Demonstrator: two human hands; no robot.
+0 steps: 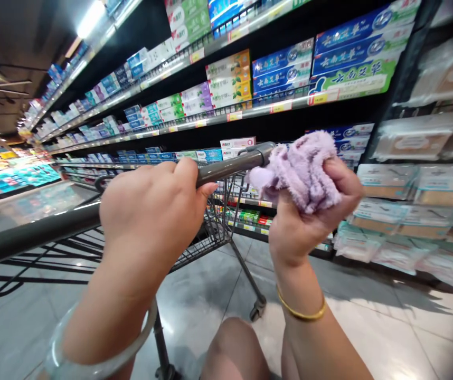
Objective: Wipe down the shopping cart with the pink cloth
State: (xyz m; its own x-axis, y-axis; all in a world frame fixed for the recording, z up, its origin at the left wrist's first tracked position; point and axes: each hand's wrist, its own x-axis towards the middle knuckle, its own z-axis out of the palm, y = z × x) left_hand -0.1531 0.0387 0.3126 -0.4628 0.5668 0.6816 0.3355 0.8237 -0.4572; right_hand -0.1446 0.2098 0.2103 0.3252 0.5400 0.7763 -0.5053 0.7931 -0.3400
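There is one left hand [151, 206], one right hand [308, 229], one lilac cloth [305, 169], one shopping cart [36, 230] with two wheels [257, 308] in view, one gold bangle [301, 317] and one pale bangle [100, 367]; the shelved boxes [228, 79] are too many to count.

Fluffy lilac cloth [305, 171], crumpled, bunched, near right end of slanting grey cart handle [232, 167]
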